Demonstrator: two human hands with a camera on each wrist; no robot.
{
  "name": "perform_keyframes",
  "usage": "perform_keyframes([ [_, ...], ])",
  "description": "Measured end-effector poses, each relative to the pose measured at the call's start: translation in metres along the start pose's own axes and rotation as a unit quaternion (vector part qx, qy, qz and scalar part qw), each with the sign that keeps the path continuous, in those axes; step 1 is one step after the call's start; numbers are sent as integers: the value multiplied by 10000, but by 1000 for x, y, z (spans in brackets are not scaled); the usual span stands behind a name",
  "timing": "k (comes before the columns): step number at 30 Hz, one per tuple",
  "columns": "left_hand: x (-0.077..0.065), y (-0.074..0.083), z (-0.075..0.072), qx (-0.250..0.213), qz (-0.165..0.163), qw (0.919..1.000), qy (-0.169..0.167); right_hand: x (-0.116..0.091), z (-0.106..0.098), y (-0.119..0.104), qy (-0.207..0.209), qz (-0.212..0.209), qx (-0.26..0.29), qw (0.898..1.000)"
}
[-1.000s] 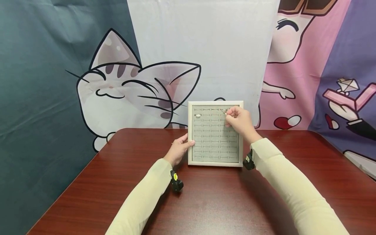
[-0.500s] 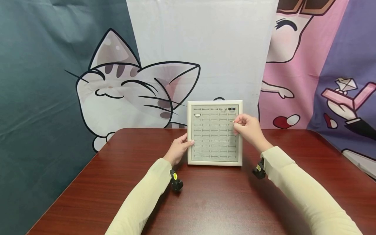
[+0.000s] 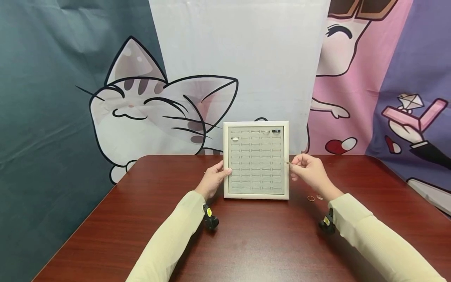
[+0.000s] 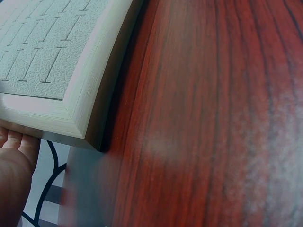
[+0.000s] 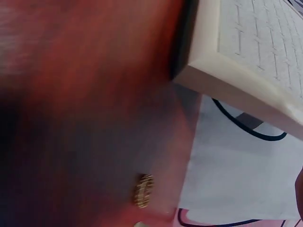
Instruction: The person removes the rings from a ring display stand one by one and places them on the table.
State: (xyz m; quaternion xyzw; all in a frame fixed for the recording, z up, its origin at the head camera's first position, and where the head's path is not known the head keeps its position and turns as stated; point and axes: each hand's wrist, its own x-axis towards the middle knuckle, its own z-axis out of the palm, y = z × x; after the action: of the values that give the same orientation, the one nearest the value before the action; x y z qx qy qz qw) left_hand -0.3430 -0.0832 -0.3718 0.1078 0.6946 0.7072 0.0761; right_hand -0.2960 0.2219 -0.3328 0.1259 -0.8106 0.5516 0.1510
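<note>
A ring display board (image 3: pixel 256 166) in a white frame stands upright on the table, its grey face lined with rows of slots. My left hand (image 3: pixel 213 180) holds its left edge, thumb on the front of the frame and fingers behind. Just off the right edge, my right hand (image 3: pixel 310 170) pinches a small thin gold-coloured ring (image 3: pixel 289 163). A dark ring (image 3: pixel 276 131) sits in the top row's right end, beside a silver ring (image 3: pixel 266 132). Another silver ring (image 3: pixel 235 138) is in the second row at left. On the table lies a gold ring (image 5: pixel 144 191), below my right hand.
A second ring (image 3: pixel 319 197) lies close by the gold one, partly behind the right wrist. The reddish-brown wooden table (image 3: pixel 246 243) spreads out in front. A cartoon-printed cloth backdrop (image 3: pixel 267 58) hangs just behind the board.
My right hand has come down and right from the board's upper right, carrying the small ring away. The dark ring and the rings on the table now show. My left hand stays in place.
</note>
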Motion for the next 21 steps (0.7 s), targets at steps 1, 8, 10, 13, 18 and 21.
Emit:
perform_keyframes([
  [1,0,0,0,2,-17,10000,-5,-3,-1,1,-5,32,3,10000],
  [8,1,-1,0,-69,88,9999,-41,-18,-11,11,-108,46,-118,9999],
  [10,1,-2,0,-101,79,9999,-44,-22,-15,14,-151,111,-100,9998],
  [13,1,-2,-1,-66,30,10000,-8,-29,-20,18,-252,405,15,9989],
  [18,1,-2,-1,-63,-27,10000,41,-38,-27,24,-293,888,237,9953],
  [21,2,-2,-1,-103,-31,9999,21,-41,-32,27,-389,925,389,9942],
])
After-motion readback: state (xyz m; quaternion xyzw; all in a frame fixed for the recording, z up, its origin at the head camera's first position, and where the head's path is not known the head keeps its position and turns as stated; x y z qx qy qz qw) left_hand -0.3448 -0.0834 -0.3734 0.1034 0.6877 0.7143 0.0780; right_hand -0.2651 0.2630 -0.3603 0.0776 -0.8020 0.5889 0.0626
